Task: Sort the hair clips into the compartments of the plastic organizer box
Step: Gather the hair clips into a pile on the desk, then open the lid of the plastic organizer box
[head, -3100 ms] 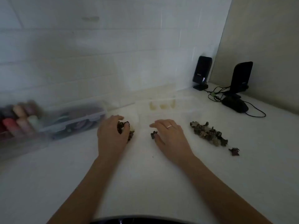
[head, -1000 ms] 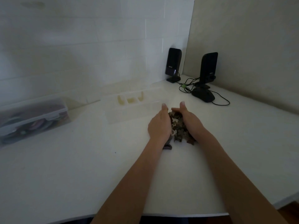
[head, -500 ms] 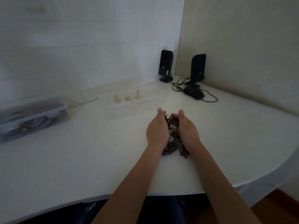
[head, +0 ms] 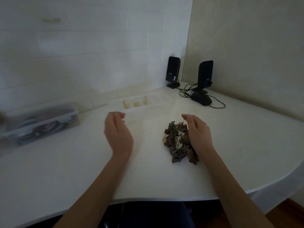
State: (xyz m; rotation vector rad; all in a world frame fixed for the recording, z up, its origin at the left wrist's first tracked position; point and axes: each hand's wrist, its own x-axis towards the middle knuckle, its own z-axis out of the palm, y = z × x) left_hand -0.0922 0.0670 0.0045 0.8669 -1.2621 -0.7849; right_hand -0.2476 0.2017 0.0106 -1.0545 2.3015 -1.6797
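A heap of small hair clips point(head: 176, 142), mostly dark brown with a few cream ones, lies on the white table. My right hand point(head: 198, 134) rests against the heap's right side, fingers together and slightly curved, holding nothing. My left hand point(head: 117, 132) hovers well to the left of the heap, blurred, fingers loosely curled and empty. The clear plastic organizer box point(head: 139, 104) stands behind both hands near the wall, with pale yellowish pieces in three of its compartments.
A clear lidded storage box point(head: 41, 122) with coloured items sits at the left. Two black speakers point(head: 172, 71) point(head: 204, 74), a black base and cables occupy the back right corner. The table's rounded edge point(head: 246, 190) curves at the right.
Both hands had cupped the clips into one heap. Now my left hand has pulled away to the left, leaving the heap exposed; my right hand stays beside it.
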